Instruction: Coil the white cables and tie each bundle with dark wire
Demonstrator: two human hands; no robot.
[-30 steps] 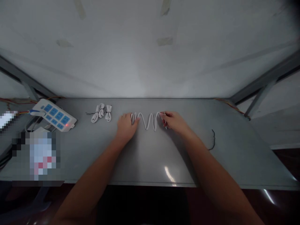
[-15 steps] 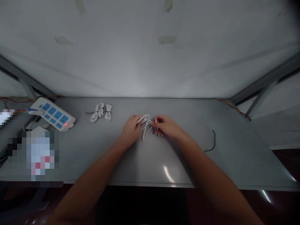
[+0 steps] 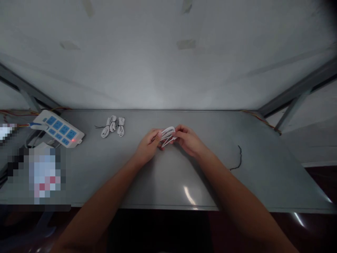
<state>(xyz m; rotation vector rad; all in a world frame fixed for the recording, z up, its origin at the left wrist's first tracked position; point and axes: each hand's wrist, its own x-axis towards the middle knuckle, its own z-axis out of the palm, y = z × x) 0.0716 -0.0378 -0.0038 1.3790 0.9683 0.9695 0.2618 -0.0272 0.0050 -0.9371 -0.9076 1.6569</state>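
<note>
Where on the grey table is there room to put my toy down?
Bare grey metal table lies near the front edge, between the forearms. More lies between the bundled white cables and the left hand, and right of the thin black wire. It is crowded around the blue-and-white power strip.

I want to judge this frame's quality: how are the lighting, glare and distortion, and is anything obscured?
Head view: dim, brightest on the wall beyond the table; a small glare streak on the tabletop near its front edge; wide-angle bending at the sides; a pixelated patch at lower left. The white cable, held between left hand and right hand, is small but readable.
</note>
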